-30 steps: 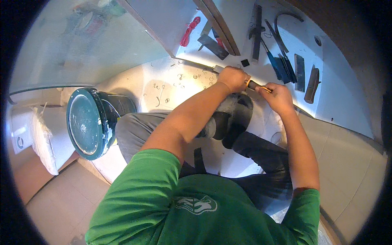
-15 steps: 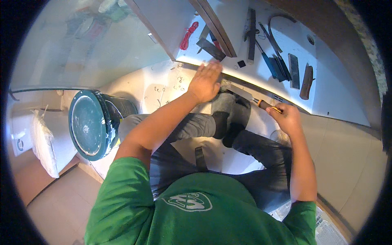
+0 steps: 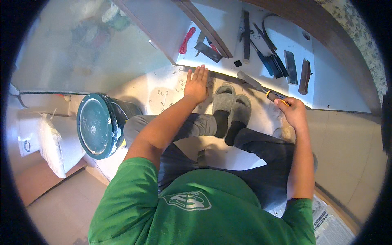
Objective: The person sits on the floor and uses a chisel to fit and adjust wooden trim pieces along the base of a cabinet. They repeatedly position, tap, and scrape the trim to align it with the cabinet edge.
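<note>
My right hand (image 3: 289,110) grips the dark, orange-trimmed handle of a chisel (image 3: 250,81), whose wide metal blade lies along the front edge of the lit cabinet floor (image 3: 326,81). My left hand (image 3: 196,83) is open, fingers stretched out toward that front edge, left of the blade. Below, my feet in grey slippers (image 3: 223,100) rest on the pale floor board (image 3: 159,87), which has scattered shavings. Inside the cabinet lie a dark metal strip (image 3: 246,36), a red cord bundle (image 3: 187,40), a dark flat bar (image 3: 290,67) and several other tools.
A green bucket (image 3: 94,126) stands at my left beside a white sack (image 3: 53,149). A frosted panel (image 3: 87,49) rises at upper left, next to an upright cabinet divider (image 3: 204,28). Newspaper (image 3: 330,220) lies at lower right. The cabinet's curved wooden edge (image 3: 330,32) arches overhead at right.
My left hand has let go of the chisel and moved left, spreading its fingers. My right hand has moved right and a little down with the chisel, uncovering its blade.
</note>
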Motion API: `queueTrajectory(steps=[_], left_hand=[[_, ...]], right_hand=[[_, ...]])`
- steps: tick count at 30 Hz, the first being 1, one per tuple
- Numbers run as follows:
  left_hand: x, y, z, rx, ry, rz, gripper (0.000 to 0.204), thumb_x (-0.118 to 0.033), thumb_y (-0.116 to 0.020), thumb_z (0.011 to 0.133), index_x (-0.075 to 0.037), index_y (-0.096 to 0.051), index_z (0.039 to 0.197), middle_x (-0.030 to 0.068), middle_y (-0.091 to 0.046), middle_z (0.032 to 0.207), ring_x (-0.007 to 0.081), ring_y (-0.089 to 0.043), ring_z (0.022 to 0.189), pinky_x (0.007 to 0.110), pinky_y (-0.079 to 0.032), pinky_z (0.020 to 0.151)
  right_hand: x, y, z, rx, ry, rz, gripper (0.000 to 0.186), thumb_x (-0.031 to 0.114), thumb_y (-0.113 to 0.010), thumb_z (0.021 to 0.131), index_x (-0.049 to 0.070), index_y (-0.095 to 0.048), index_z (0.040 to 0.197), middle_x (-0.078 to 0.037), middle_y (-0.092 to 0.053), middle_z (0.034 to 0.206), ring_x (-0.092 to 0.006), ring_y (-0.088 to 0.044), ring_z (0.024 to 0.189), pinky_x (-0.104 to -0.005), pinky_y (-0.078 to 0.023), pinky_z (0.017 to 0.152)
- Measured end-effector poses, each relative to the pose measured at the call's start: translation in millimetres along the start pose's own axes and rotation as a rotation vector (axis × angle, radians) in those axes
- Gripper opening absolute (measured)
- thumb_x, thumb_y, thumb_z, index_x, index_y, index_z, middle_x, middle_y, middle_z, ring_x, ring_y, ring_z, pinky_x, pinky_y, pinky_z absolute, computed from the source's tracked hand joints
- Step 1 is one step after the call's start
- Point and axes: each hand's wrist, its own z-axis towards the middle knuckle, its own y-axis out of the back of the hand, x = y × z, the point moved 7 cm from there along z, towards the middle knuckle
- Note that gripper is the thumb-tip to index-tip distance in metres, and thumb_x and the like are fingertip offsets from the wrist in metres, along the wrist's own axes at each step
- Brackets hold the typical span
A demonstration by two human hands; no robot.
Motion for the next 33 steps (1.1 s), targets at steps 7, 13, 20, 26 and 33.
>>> queueTrajectory(steps=[7, 13, 20, 26, 33], left_hand=[[-19, -1, 4, -0.02, -0.012, -0.019, 0.091, -0.033, -0.071, 0.088, -0.016, -0.026, 0.165, 0.0131, -0.016, 0.174, 0.0317, -0.02, 0.16, 0.055, -0.014, 0.129], [-13, 11, 4, 0.03, 0.057, -0.027, 0.089, -0.035, -0.07, 0.088, -0.016, -0.028, 0.165, 0.0132, -0.016, 0.174, 0.0321, -0.02, 0.16, 0.056, -0.014, 0.129], [-19, -2, 10, -0.062, 0.054, -0.065, 0.087, -0.033, -0.069, 0.089, -0.012, -0.029, 0.164, 0.0134, -0.018, 0.174, 0.0315, -0.021, 0.159, 0.057, -0.012, 0.129], [-41, 9, 12, 0.004, -0.005, -0.085, 0.083, -0.032, -0.068, 0.091, -0.017, -0.031, 0.164, 0.0152, -0.014, 0.174, 0.0331, -0.016, 0.161, 0.059, -0.009, 0.129], [-48, 6, 16, -0.005, -0.06, -0.073, 0.086, -0.03, -0.07, 0.091, -0.03, -0.027, 0.166, 0.0153, -0.013, 0.175, 0.0354, -0.017, 0.16, 0.061, -0.011, 0.128]], right_hand=[[-3, 0, 10, -0.001, 0.016, -0.055, 0.058, 0.059, -0.078, 0.083, 0.003, -0.081, 0.094, -0.017, -0.069, 0.07, -0.0299, -0.067, 0.067, -0.0419, -0.052, 0.068], [-3, -6, 10, 0.025, -0.037, -0.072, 0.052, 0.053, -0.082, 0.084, 0.003, -0.081, 0.096, -0.012, -0.074, 0.081, -0.0215, -0.068, 0.076, -0.0355, -0.053, 0.076], [-3, -12, 16, 0.016, -0.002, -0.051, 0.059, 0.06, -0.079, 0.082, 0.003, -0.081, 0.098, -0.017, -0.071, 0.074, -0.0299, -0.069, 0.073, -0.0414, -0.054, 0.073], [-6, -10, 16, 0.046, -0.087, -0.065, 0.055, 0.056, -0.08, 0.083, 0.003, -0.081, 0.098, -0.013, -0.07, 0.07, -0.0248, -0.068, 0.066, -0.0376, -0.053, 0.067], [-20, -12, 25, -0.013, -0.017, -0.008, 0.055, 0.056, -0.08, 0.084, 0.003, -0.08, 0.098, -0.012, -0.071, 0.07, -0.0231, -0.067, 0.065, -0.037, -0.053, 0.066]])
